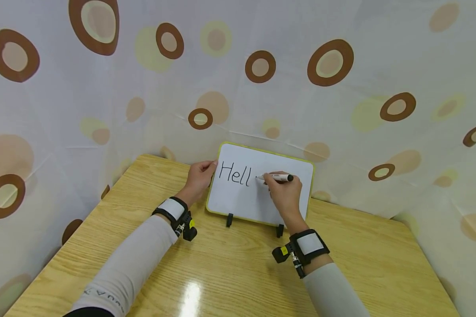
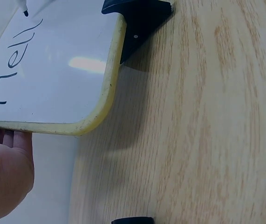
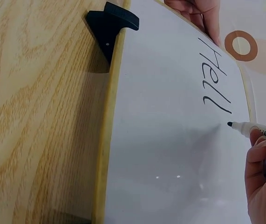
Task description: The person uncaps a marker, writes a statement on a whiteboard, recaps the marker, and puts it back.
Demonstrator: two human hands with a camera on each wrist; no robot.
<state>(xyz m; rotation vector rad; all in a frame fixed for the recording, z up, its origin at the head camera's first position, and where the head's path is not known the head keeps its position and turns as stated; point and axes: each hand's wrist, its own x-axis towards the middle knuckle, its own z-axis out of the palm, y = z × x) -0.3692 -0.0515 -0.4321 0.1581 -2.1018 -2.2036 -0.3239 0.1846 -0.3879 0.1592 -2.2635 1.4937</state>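
Observation:
A small whiteboard (image 1: 238, 200) with a yellow frame leans back on the table, the black letters "Hell" (image 3: 213, 77) written across its upper left part. My left hand (image 1: 200, 178) grips the board's left edge, its fingers tucked behind the frame in the left wrist view. Between the thumb and fingers of my right hand (image 1: 287, 196) is a white marker (image 3: 244, 127) with a black tip, pinched near its front. The tip points at the board's surface just right of the last "l". In the head view the marker's black end points right.
Two black stand feet (image 1: 229, 219) hold the board's lower edge. Beneath is a light wood table (image 1: 230, 268), its back edge close behind the board. A pale curtain (image 1: 230, 79) with brown rings hangs behind and at both sides. Each wrist wears a strapped camera (image 1: 190, 229).

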